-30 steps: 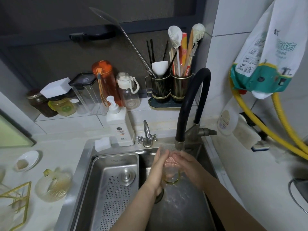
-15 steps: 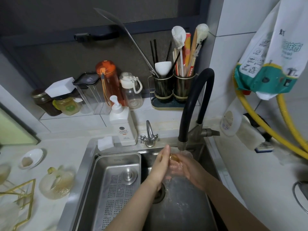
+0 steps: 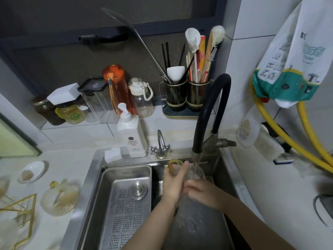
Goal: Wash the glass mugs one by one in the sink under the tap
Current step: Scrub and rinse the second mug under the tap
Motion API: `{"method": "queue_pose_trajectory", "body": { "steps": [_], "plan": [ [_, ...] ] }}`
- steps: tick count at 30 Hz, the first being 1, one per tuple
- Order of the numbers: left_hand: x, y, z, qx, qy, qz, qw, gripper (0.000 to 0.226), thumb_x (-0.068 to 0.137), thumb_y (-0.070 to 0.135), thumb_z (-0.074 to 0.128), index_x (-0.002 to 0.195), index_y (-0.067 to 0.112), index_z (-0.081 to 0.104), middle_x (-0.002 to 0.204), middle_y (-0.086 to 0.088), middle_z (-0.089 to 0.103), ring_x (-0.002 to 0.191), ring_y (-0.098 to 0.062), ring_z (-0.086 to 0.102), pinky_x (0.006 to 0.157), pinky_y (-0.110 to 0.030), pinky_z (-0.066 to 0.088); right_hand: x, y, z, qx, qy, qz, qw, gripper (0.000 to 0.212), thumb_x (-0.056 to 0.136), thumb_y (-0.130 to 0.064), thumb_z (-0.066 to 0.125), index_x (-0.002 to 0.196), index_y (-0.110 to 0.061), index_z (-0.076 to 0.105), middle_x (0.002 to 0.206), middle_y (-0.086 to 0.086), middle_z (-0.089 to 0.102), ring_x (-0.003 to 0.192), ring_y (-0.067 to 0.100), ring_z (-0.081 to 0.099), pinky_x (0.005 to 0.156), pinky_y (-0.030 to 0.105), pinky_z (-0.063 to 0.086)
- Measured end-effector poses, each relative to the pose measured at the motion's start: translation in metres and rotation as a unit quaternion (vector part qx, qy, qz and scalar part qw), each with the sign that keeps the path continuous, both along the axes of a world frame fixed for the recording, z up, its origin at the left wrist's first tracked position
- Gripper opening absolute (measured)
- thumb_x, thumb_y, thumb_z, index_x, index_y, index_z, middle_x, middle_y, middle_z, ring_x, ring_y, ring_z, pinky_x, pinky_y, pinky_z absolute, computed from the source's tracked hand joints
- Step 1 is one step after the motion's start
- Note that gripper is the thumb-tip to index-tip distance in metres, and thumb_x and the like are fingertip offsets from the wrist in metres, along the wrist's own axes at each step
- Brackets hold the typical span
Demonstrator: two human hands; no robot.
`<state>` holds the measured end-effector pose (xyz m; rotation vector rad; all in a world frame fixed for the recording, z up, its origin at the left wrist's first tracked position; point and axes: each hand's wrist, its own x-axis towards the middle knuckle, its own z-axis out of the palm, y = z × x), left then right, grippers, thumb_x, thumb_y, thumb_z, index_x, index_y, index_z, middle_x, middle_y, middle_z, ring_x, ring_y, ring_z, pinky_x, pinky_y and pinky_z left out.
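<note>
— Since half a second ago we have turned the glass mug (image 3: pixel 195 173) so its amber handle (image 3: pixel 173 162) now sticks up past our left fingertips, and its mouth sits under the stream from the black tap (image 3: pixel 207 112).

— How do we hold it?

— Our left hand (image 3: pixel 174 184) lies flat along the mug's left side, fingers straight. Our right hand (image 3: pixel 200 192) curls round its lower part from the right; the fingertips of both hands meet in front.

— Room to move?

— Little. We work in the narrow right basin of the steel sink (image 3: pixel 201 226); the perforated steel drain tray (image 3: pixel 124 206) fills the left half, its edge just beside our left wrist. The sink's back wall and the small chrome tap (image 3: pixel 161 147) stand close behind the mug.

— Textures?

— The mug is clear, ribbed glass, rounded. On the white counter to the left rests a pear-shaped glass piece (image 3: pixel 59 198) beside a thin gold wire stand (image 3: pixel 19 213). A white pump bottle (image 3: pixel 131 134) stands at the sink's back rim.
</note>
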<state>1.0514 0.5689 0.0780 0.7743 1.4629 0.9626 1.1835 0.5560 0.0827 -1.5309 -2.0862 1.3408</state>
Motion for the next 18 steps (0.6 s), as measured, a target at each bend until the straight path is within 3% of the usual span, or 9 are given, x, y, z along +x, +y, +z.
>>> {"method": "queue_pose_trajectory", "body": {
  "steps": [1,3,5,7,9,12,16,18],
  "plan": [
    [0.000,0.000,-0.002,-0.007,0.001,0.004,1.000,0.047,0.071,0.053,0.075,0.104,0.025,0.057,0.098,0.006,0.066,0.092,-0.009,0.063,0.092,-0.032,0.048,0.002,-0.001,0.006,0.059,-0.049,0.062,0.995,0.030,0.082,-0.035,0.048,0.101,-0.020,0.066,0.101,-0.002,0.068,0.096,0.013,0.063,0.087,0.035,0.051],
    [0.002,-0.001,-0.006,-0.012,0.012,-0.004,1.000,0.050,0.068,0.056,0.075,0.104,0.024,0.060,0.096,0.006,0.068,0.091,-0.009,0.063,0.090,-0.031,0.048,0.000,-0.002,0.017,0.128,-0.060,0.119,0.983,0.034,0.080,-0.026,0.055,0.111,-0.014,0.062,0.107,0.001,0.066,0.101,0.014,0.061,0.089,0.033,0.049],
    [0.003,-0.001,-0.009,-0.013,0.018,-0.011,1.000,0.051,0.065,0.059,0.075,0.100,0.023,0.063,0.093,0.003,0.072,0.090,-0.014,0.067,0.091,-0.034,0.051,-0.005,0.002,0.024,0.134,-0.049,0.112,0.983,0.050,0.076,-0.022,0.061,0.124,-0.015,0.053,0.117,-0.001,0.060,0.110,0.011,0.055,0.096,0.027,0.045],
    [0.001,0.002,-0.008,-0.003,0.031,-0.020,0.999,0.043,0.071,0.053,0.074,0.097,0.020,0.064,0.089,0.001,0.072,0.088,-0.017,0.068,0.090,-0.035,0.052,-0.008,0.006,0.024,0.085,-0.067,0.116,0.987,0.060,0.071,-0.027,0.061,0.129,-0.019,0.048,0.120,-0.004,0.057,0.111,0.012,0.054,0.097,0.032,0.046],
    [-0.002,0.004,-0.008,0.001,0.041,-0.028,0.999,0.039,0.073,0.053,0.072,0.095,0.021,0.063,0.090,0.000,0.072,0.088,-0.017,0.068,0.091,-0.036,0.052,-0.009,0.005,0.023,0.046,-0.097,0.132,0.985,0.052,0.073,-0.028,0.059,0.124,-0.018,0.053,0.115,0.000,0.060,0.104,0.016,0.057,0.092,0.037,0.049],
    [-0.003,0.004,-0.007,0.001,0.025,-0.012,1.000,0.034,0.077,0.053,0.069,0.096,0.027,0.060,0.092,0.003,0.069,0.089,-0.013,0.065,0.092,-0.036,0.050,-0.014,0.005,0.029,0.066,-0.133,0.096,0.984,0.037,0.080,-0.024,0.062,0.115,-0.014,0.059,0.107,0.008,0.065,0.099,0.023,0.061,0.085,0.035,0.050],
    [-0.010,0.008,-0.004,0.007,0.027,-0.013,1.000,0.058,0.065,0.067,0.069,0.105,0.027,0.057,0.097,0.003,0.068,0.093,-0.014,0.065,0.093,-0.042,0.051,-0.028,0.008,0.039,0.036,-0.067,0.095,0.993,0.041,0.083,-0.007,0.056,0.122,0.000,0.049,0.109,0.022,0.062,0.099,0.031,0.061,0.082,0.036,0.048],
    [-0.014,0.010,-0.003,0.001,0.038,-0.022,0.999,0.053,0.064,0.067,0.070,0.099,0.030,0.059,0.099,0.004,0.068,0.094,-0.015,0.065,0.093,-0.042,0.051,-0.024,0.006,0.038,0.017,-0.099,0.120,0.988,0.034,0.085,-0.014,0.055,0.116,0.001,0.053,0.106,0.022,0.064,0.098,0.032,0.062,0.084,0.038,0.048]
  ]
}}
